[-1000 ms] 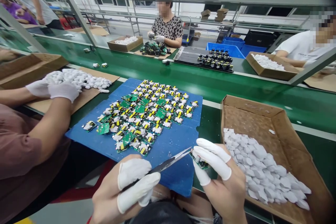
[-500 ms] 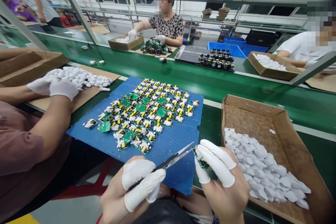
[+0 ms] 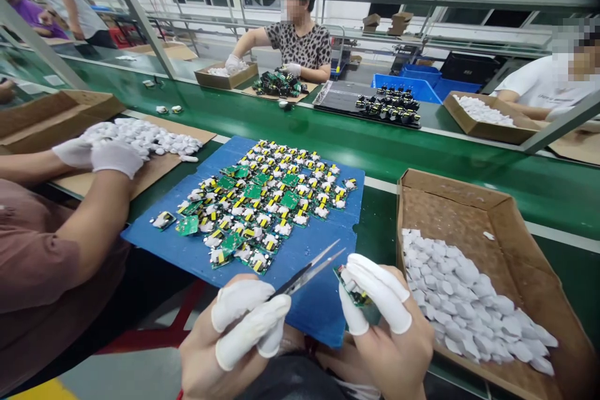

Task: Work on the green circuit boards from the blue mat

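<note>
White finger cots cover fingers on both my hands. My left hand point(image 3: 246, 325) is closed round a pair of tweezers point(image 3: 307, 276), whose two tips are apart and point up and to the right. Close to the tips, my right hand point(image 3: 384, 312) grips a small circuit board point(image 3: 355, 290) by its edges. Green edges, a whitish part and a bit of yellow show on this board; my fingers hide the rest. Beyond my hands, many similar circuit boards point(image 3: 262, 200) with white lumps and yellow parts lie on a blue sheet point(image 3: 323, 300). A few lie green side up.
At right stands a cardboard tray point(image 3: 454, 197) of white lumps point(image 3: 464, 294). To the left, a co-worker's gloved hands point(image 3: 115, 159) work at a white pile on cardboard. A green conveyor belt point(image 3: 337, 144) runs behind, with other workers across it.
The tweezer tips have drawn back slightly from the board. My right hand has shifted a little left and down, tilting the board so more of its components show.
</note>
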### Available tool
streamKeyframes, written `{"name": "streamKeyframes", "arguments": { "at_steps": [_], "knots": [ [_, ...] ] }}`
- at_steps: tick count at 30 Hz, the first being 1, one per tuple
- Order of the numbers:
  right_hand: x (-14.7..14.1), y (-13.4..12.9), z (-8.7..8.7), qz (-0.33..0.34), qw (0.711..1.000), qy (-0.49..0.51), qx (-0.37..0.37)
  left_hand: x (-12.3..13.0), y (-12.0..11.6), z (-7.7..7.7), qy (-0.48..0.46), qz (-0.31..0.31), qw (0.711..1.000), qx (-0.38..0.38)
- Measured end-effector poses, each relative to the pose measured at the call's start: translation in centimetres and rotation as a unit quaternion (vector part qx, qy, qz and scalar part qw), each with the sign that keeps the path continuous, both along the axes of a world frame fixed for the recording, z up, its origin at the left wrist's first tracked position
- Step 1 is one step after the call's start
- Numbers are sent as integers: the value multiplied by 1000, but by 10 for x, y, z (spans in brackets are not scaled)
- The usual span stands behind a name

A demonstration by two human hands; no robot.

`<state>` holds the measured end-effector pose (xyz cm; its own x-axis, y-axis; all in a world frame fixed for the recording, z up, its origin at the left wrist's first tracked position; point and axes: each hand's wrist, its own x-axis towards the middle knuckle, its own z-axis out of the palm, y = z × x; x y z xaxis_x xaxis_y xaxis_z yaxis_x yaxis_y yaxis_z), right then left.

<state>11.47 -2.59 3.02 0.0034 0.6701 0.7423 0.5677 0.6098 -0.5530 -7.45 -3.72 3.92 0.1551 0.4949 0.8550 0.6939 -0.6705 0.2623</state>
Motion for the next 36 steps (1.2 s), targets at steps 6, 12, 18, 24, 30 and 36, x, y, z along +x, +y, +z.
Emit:
{"name": "streamKeyframes", "arguments": {
  "at_steps": [6,12,18,24,30,36],
  "knots": [
    [5,-2,-2,-22,998,49,-39,-1,4,-9,-68,-18,996,-55],
    [6,-2,-15,52,976,167,-132,4,8,-18,-79,1,994,-74],
    [6,-3,-33,221,892,231,-319,20,10,-33,-206,-2,938,-278],
    [4,6,-34,325,835,306,-322,25,18,-29,-284,-177,847,-413],
    [10,13,-25,236,897,280,-247,37,21,-37,-497,-275,606,-557],
    [16,16,-32,135,961,133,-201,59,10,-34,-532,-397,436,-607]
  ]
}}
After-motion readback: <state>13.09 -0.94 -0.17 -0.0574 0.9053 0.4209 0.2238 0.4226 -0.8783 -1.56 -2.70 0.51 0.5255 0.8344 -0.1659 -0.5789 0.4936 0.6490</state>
